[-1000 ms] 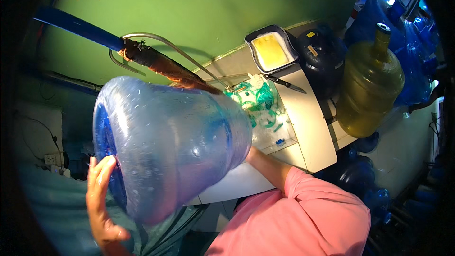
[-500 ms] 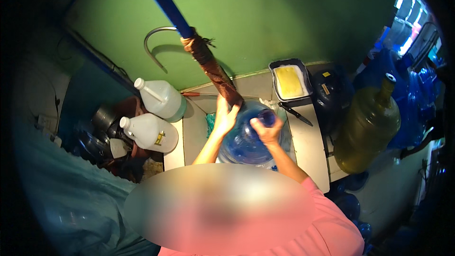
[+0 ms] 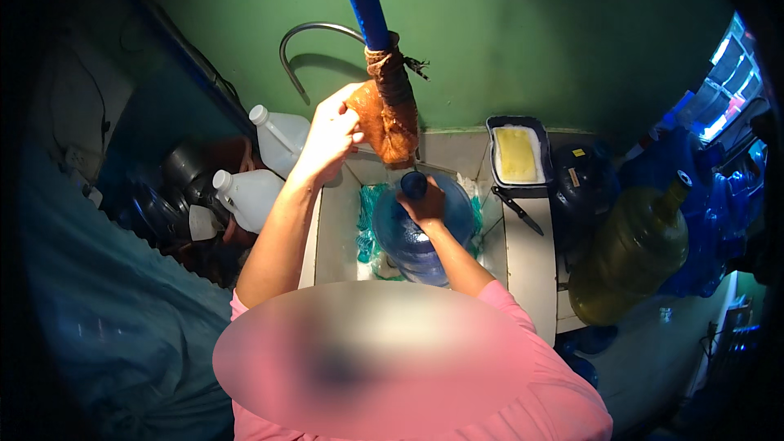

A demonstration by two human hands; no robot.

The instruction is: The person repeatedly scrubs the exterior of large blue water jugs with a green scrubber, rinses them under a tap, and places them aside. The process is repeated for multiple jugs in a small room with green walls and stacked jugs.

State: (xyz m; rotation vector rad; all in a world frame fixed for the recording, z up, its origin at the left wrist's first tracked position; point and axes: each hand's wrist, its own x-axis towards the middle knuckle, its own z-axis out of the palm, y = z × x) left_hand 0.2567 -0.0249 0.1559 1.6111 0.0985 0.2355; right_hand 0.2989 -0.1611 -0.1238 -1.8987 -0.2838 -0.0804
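The blue jug (image 3: 398,238) stands neck-up in the sink (image 3: 336,229), likely stiff, bulky and slippery if wet; its narrow neck (image 3: 414,185), which the right hand's (image 3: 423,203) fingers wrap around, looks the surest hold. The left hand's (image 3: 331,137) fingers pinch the edge of the brown cloth (image 3: 389,126), probably soft.

A matte green wall (image 3: 523,41) rises behind a pale tiled counter (image 3: 531,278) with a sunken basin (image 3: 336,233); its upper corners sink into shadow. Cold daylight glares through bright panes (image 3: 727,73) at the right rim, above a dim greyish floor (image 3: 653,359), while teal curtain fabric (image 3: 106,335) hangs lower left
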